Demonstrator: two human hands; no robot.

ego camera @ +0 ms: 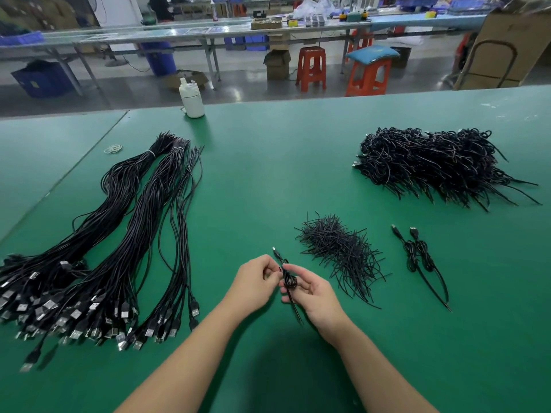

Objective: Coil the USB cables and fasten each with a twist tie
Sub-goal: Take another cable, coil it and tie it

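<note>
A coiled cable (288, 278) is pinched between the left hand (256, 283) and right hand (313, 290), both grips closed on it, above the near green bench (268, 174); loose twist ties (340, 251) are heaped just right.

Nothing here can be read. The white bottle (191, 100) at twelve o'clock on the green counter (268, 174) carries no label I can make out. The cardboard boxes (507, 46) at two o'clock show faint marks too blurred to be called letters, and whatever print sits on the far bench's items (266, 23) is too small to tell.
</note>
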